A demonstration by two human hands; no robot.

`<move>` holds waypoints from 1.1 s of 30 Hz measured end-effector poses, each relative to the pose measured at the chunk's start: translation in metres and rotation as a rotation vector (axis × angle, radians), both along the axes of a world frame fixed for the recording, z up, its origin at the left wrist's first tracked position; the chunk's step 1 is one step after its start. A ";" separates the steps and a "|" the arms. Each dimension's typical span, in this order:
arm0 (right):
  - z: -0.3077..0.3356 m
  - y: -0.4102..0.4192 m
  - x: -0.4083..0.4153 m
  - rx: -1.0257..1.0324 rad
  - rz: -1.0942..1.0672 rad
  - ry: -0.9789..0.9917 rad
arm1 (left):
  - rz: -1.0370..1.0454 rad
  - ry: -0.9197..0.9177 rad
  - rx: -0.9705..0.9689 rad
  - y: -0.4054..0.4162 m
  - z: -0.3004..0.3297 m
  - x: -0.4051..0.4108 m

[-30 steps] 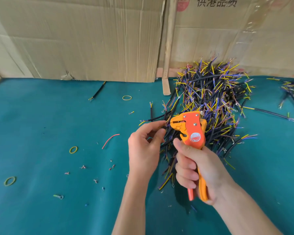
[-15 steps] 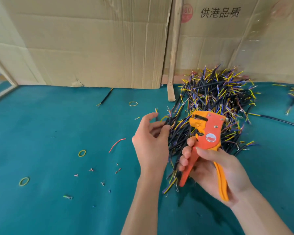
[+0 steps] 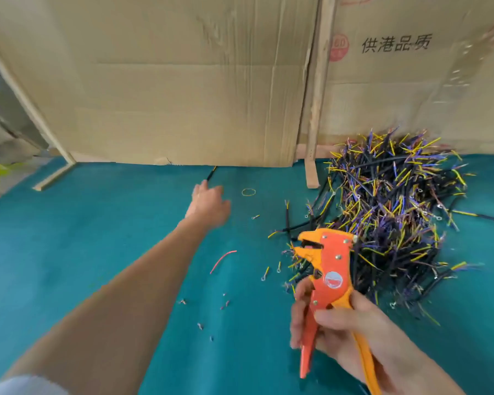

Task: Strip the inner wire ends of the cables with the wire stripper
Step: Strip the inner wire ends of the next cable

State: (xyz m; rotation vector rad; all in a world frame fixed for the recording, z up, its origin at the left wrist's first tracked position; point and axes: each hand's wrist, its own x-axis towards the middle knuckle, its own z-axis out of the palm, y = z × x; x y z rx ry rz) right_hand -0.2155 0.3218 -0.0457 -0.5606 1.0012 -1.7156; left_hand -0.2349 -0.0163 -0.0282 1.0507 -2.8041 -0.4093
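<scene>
Bare mat (image 3: 97,238) lies open at left; the cable pile (image 3: 388,218) and cardboard (image 3: 183,95) block right and back.

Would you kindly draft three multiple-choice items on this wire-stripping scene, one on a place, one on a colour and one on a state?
1. Where does the pile of cables lie?
A. On the right of the green table, before the cardboard
B. On the far left
C. In a box

2. What colour is the wire stripper?
A. Blue
B. Orange and yellow
C. Black

3. What is the left hand doing?
A. Gripping the stripper
B. Pinching a rubber band
C. Reaching toward the lone black cable by the cardboard

Answers: 1 A, the heap sits at right against the cardboard; 2 B, its body is orange, one handle yellow; 3 C, the arm stretches out there, while the right hand holds the tool.
</scene>
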 end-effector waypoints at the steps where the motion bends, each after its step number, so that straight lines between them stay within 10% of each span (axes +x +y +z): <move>1: 0.000 -0.004 0.003 -0.027 0.058 -0.053 | 0.035 -0.105 -0.045 -0.018 -0.005 0.005; 15: 0.002 -0.011 0.002 0.061 0.085 -0.103 | 0.120 -0.005 -0.197 -0.006 0.026 0.052; 22: 0.002 -0.010 0.003 0.056 0.068 -0.118 | -0.246 -0.119 0.129 0.065 0.040 0.136; 33: 0.004 -0.008 0.008 0.054 0.038 -0.137 | 0.165 -0.046 0.040 0.087 -0.015 0.078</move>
